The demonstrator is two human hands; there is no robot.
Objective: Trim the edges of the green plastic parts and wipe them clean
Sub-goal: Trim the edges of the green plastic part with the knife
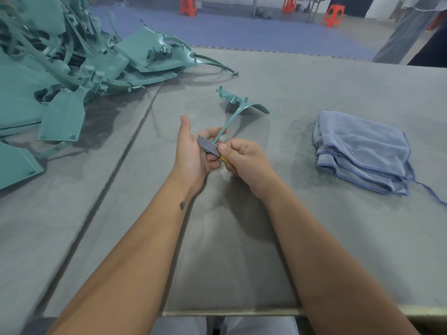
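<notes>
Left hand [193, 151] fingers grip the green plastic part [238, 105] by its thin stem mid-table, steadying it while right hand [244, 158] clenches the utility knife [208, 145] against that edge; blue cloth [360, 151] waits right

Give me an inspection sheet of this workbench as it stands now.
Surface: grey table with a seam running down the left; fine green shavings lie beside the cloth.
Job's things: green part held up by its thin strip; knife blade laid against that strip; folded blue cloth lying at the right, untouched.
Clutter: big pile of green parts at the left.
Hands: left hand grips the strip; right hand grips the knife.
Cables: nothing seen.
Surroundings: blue floor, orange stools, another person's legs at the far right.
</notes>
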